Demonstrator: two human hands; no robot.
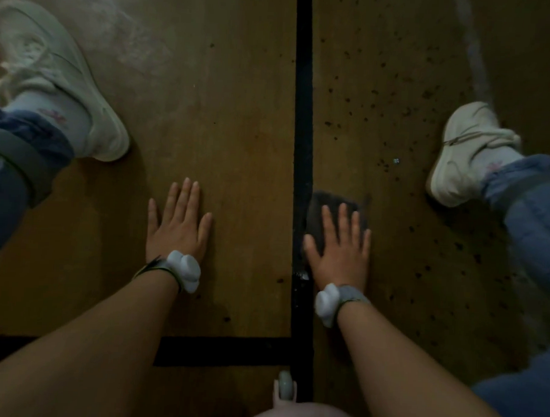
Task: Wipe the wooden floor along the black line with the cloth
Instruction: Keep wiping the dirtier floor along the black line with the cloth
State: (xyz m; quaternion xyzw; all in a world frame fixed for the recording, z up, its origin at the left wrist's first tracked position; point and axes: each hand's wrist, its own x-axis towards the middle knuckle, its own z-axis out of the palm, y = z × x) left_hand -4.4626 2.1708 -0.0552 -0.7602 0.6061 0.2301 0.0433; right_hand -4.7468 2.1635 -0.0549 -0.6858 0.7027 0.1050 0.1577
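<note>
The wooden floor (233,118) is a dull, smooth brown, split down the centre of the frame by a matte black line (303,115). A second black strip (223,351) meets it at a right angle in the lower centre. The cloth (334,202), dark, flat and roughly square, lies just right of the line with its left edge touching it. The right hand (341,252) presses down on it, its grip apart with the fingers straight and spread. The left hand (178,229) lies palm-down on bare wood left of the line, its grip apart too. Dark specks (382,96) are scattered across the floor right of the line. Each wrist carries a band with a lumpy white piece (184,270).
</note>
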